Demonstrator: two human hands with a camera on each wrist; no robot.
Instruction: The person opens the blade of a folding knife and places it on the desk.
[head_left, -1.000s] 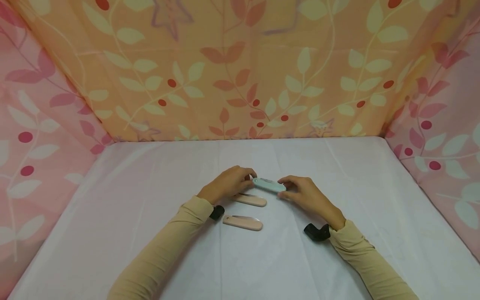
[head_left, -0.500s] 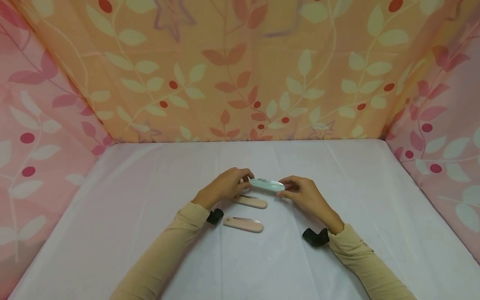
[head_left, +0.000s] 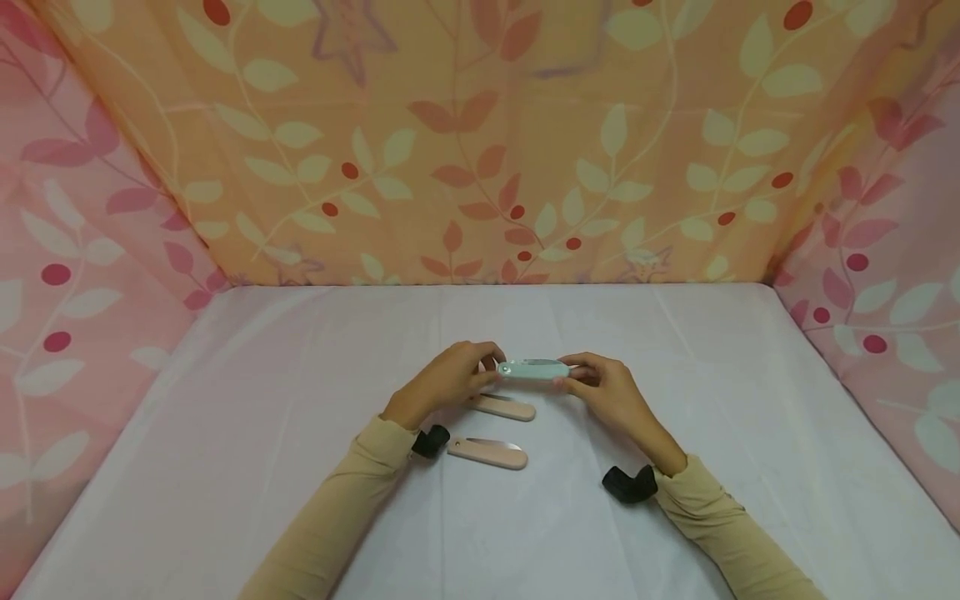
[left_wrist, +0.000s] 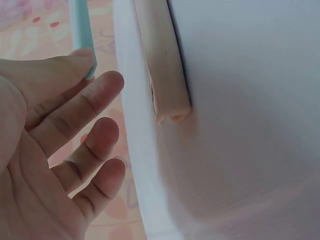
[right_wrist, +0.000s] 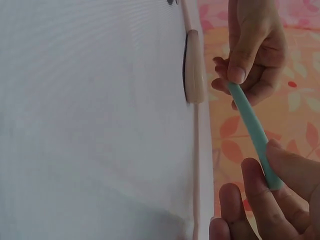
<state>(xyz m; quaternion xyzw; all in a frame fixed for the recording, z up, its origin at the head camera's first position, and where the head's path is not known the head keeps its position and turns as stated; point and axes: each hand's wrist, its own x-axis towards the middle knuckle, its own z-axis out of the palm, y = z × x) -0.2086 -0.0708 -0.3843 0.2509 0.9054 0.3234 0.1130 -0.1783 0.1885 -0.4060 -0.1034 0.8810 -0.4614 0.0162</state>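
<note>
Teal knife (head_left: 534, 370) is up off the white cloth (head_left: 360, 333), one end pinched by the left hand (head_left: 450, 375), the other by the right hand (head_left: 611, 392). Head cam catches a strip of blade along its top; wrist cams just get teal handle, but the left one shows that hand's spare fingers loosely apart. Two beige knives (head_left: 487, 453) lie closer in.

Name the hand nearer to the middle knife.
Left. In the head view, the left hand hides one end of the middle knife; the right hand sits apart, beyond its other end.
</note>
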